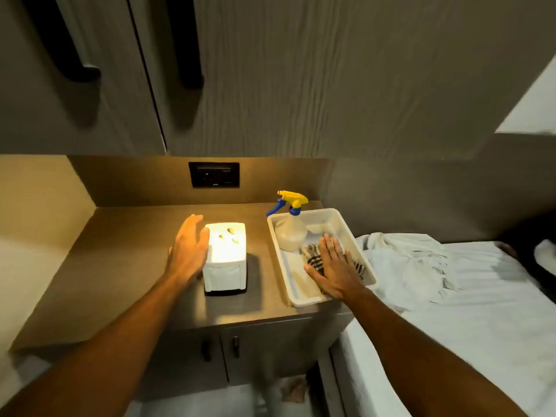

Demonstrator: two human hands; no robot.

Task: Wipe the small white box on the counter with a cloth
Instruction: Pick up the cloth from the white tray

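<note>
A small white box (226,254) stands on the brown counter (126,260), brightly lit from above, with a few yellowish crumbs on its top. My left hand (189,247) is open against the box's left side, fingers spread. A striped cloth (313,257) lies in a white plastic tray (301,299) to the right of the box. My right hand (334,266) rests flat and open on the cloth, fingers extended, hiding most of it.
A spray bottle (290,229) with a yellow and blue trigger stands in the tray's far end. A black wall socket (214,174) sits behind the counter. A bed with rumpled white sheets (421,272) adjoins the counter on the right. Cabinet doors hang above and below.
</note>
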